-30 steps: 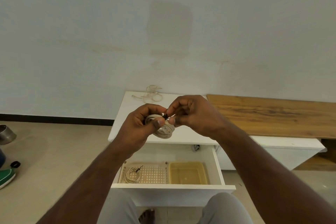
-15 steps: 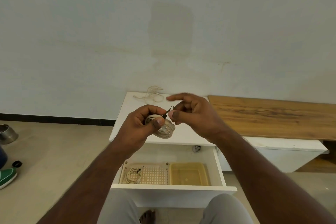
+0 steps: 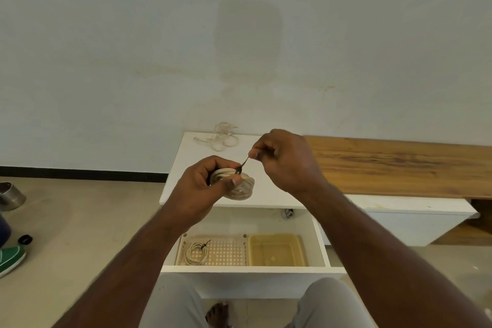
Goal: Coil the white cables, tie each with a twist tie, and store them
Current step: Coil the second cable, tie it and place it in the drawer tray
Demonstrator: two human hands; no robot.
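white cable coil (image 3: 239, 185), black twist tie (image 3: 243, 164), green shoe (image 3: 10, 258).

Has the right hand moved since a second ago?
Yes. The right hand has drawn up and to the right, away from the coiled cable, pulling the twist tie out toward the wooden bench top.

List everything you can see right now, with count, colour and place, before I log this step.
coiled cable: 1, white, held in the left hand
twist tie: 1, black, on that coil, end pinched by the right hand
tied cable coil: 1, white, in the perforated tray
perforated tray: 1, beige, drawer left
plastic tub: 1, yellowish, drawer right
drawer: 1, white, open
loose cable: 1, white, cabinet top, by the wall
cabinet: 1, white
wooden top: 1, brown, right
metal pot: 1, floor left
shoe: 1, green, floor left
left hand: 1
right hand: 1
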